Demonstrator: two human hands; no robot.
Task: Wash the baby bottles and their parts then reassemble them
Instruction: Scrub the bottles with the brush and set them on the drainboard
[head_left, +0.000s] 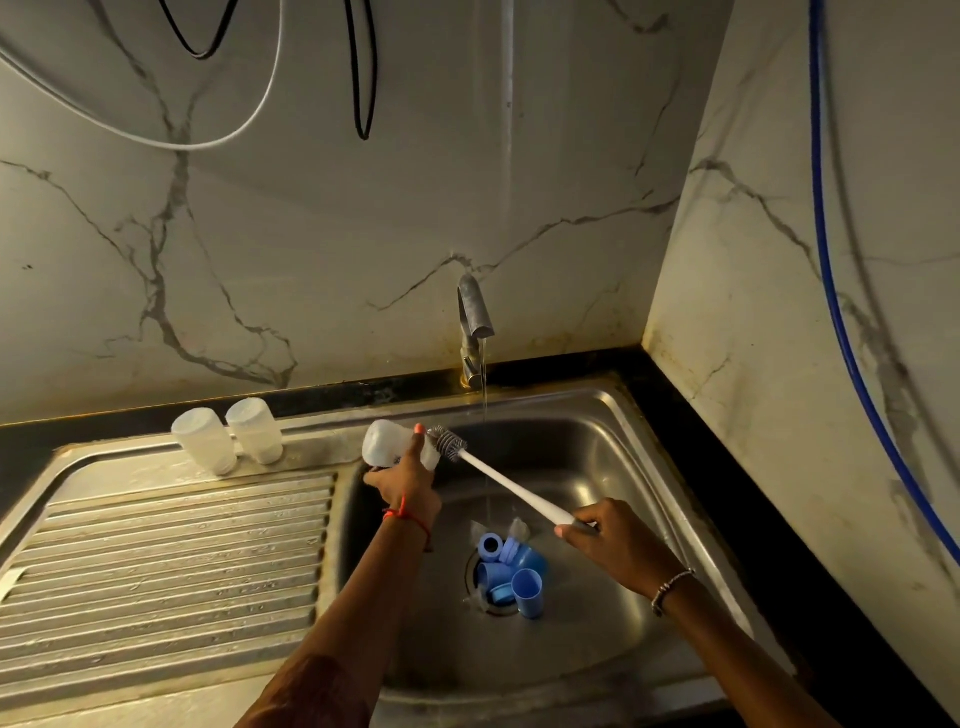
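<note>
The left hand (408, 486), frame centre, is wrapped round a clear bottle (382, 441) over the left rim of the sink (597, 457). The right hand (610, 538) grips the white handle of a brush (498, 480), bristles at the bottle's mouth. On the drain below lie heaped blue caps and rings (511, 571). At the back edge of the ribbed steel surface (156, 561), left, two more bottles (205, 439) stand upended. The tap (474, 317) runs. The marble walls (311, 234) close in behind and at right.

— From where does the one view look?
— From the person's head, above the sink (582, 457), facing forward and down toward the tap (471, 322) and the wall corner (670, 260).
— How near is it?
— Near: the left hand (405, 483) and the right hand (613, 545) reach in from the bottom edge.
</note>
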